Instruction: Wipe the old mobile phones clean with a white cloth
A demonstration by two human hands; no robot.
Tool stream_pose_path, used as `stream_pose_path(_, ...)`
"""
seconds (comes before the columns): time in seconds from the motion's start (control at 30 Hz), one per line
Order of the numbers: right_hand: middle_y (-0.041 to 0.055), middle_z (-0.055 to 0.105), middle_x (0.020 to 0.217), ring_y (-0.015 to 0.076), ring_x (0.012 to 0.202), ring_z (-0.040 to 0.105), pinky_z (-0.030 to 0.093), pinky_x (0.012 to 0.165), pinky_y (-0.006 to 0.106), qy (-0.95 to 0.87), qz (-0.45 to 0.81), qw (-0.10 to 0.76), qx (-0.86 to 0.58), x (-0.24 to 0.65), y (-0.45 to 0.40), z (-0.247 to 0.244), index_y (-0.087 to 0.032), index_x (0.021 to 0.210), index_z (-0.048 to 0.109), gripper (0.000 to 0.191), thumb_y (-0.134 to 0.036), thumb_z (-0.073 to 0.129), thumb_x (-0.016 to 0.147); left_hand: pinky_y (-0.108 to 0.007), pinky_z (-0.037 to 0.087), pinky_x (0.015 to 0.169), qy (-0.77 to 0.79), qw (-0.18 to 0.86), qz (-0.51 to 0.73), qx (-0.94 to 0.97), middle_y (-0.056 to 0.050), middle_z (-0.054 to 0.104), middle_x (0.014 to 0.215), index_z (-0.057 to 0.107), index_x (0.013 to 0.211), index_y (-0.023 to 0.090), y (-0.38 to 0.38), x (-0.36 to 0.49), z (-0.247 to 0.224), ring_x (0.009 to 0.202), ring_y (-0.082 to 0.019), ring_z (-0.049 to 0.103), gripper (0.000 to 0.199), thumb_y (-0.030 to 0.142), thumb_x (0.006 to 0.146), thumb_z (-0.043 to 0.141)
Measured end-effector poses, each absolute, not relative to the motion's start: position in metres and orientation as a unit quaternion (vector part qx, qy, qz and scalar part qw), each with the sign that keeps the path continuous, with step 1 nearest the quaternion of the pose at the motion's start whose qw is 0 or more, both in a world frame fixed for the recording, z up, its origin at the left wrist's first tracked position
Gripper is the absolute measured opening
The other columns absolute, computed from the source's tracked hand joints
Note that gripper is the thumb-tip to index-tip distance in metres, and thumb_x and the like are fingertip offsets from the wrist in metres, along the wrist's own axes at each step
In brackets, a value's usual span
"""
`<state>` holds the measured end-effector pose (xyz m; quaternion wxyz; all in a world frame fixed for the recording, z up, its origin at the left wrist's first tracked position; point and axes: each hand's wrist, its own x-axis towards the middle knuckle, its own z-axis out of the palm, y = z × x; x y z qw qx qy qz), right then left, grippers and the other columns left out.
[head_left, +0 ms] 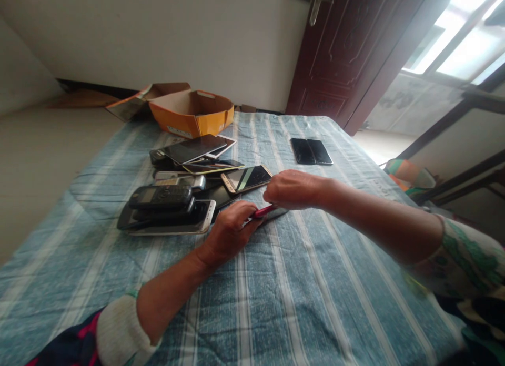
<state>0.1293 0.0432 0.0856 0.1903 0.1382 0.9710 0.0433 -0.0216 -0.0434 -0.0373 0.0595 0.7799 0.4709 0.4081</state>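
Note:
Between my two hands is a thin red-edged phone, seen nearly edge-on just above the cloth. My left hand pinches its left end between thumb and fingers. At its right end, my right hand is closed with the fingers curled round it. Just behind the hands lies a gold phone with a dark, reflective screen. To the left, a black keypad phone rests on a stack above a large white-framed phone.
An open orange box stands at the table's far left, behind a black-screened phone on a pile of several others. Two dark phones lie side by side at the back right. A striped blue cloth covers the table.

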Motion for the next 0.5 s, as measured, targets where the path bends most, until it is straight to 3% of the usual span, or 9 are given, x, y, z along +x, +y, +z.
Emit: stream_pose_path(0.5, 0.0131, 0.071, 0.080, 0.0179, 0.067, 0.064, 0.031, 0.052, 0.026, 0.955, 0.117, 0.194, 0.193, 0.175, 0.073, 0.067, -0.011, 0.083, 0.071, 0.022, -0.005, 0.050, 0.083, -0.030, 0.053, 0.076, 0.451, 0.070, 0.411, 0.789, -0.007, 0.067, 0.085, 0.063, 0.084, 0.015, -0.042, -0.023, -0.033, 0.080, -0.018, 0.064, 0.014, 0.023, 0.089, 0.053)
